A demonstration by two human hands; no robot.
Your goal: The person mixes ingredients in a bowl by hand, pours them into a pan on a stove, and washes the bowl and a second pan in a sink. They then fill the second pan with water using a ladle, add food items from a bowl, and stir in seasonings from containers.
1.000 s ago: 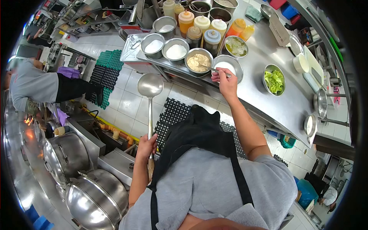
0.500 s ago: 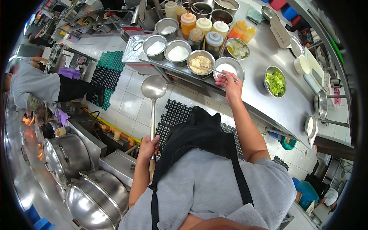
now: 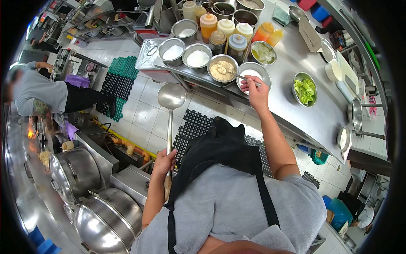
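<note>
My left hand (image 3: 163, 162) is closed round the handle of a long steel ladle (image 3: 171, 96), whose bowl hangs over the tiled floor. In my right hand (image 3: 257, 90) is a metal spoon (image 3: 237, 76). Its tip rests in the pale yellow paste (image 3: 221, 69) inside a steel bowl (image 3: 212, 76) at the counter's edge. Below my right fingers stands another steel bowl (image 3: 265, 72) with something white in it, partly covered by the hand. Two bowls of white powder, one bowl (image 3: 196, 56) and another bowl (image 3: 171, 51), stand to the left.
Several squeeze bottles (image 3: 225, 28) crowd behind the bowls. On the steel counter (image 3: 283, 91) are a bowl of yellowish-green liquid (image 3: 263, 53) and a bowl of lettuce (image 3: 304, 89). At left, large steel pots (image 3: 76, 173) stand near a stove flame, and a person (image 3: 46, 91) works there.
The spoon's tip has shifted slightly within the yellow paste, and my right hand has turned a little. My left hand still holds the ladle. The person at left has moved an arm lower.
</note>
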